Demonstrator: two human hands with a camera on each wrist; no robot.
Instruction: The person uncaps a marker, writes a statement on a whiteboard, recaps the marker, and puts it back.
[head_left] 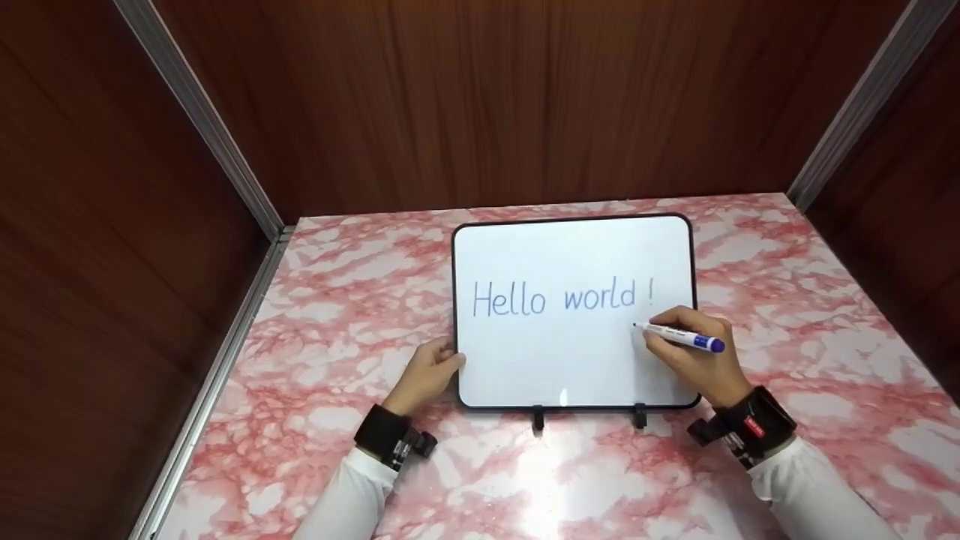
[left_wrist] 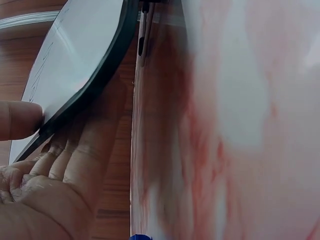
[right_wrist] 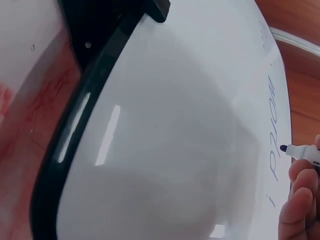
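Note:
A whiteboard [head_left: 555, 360] with a black frame leans on a small stand, with "Hello world !" written across it in blue. My left hand [head_left: 427, 373] grips its left edge, thumb [left_wrist: 19, 120] on the white face and fingers behind the frame, as the left wrist view shows. Between the thumb and fingers of my right hand [head_left: 701, 360] is a white marker [head_left: 679, 337] with a blue end. Its dark tip points left, over the board just below the "d" and the exclamation mark. In the right wrist view the marker's tip [right_wrist: 284, 148] overlaps the writing.
Two black stand hooks [head_left: 538, 418] hold the board's lower edge. Underneath is a table [head_left: 337, 450] with a red and white marbled top. Brown wood-look panels [head_left: 487, 105] wall it in at the back and both sides, with metal strips [head_left: 214, 142] at the corners.

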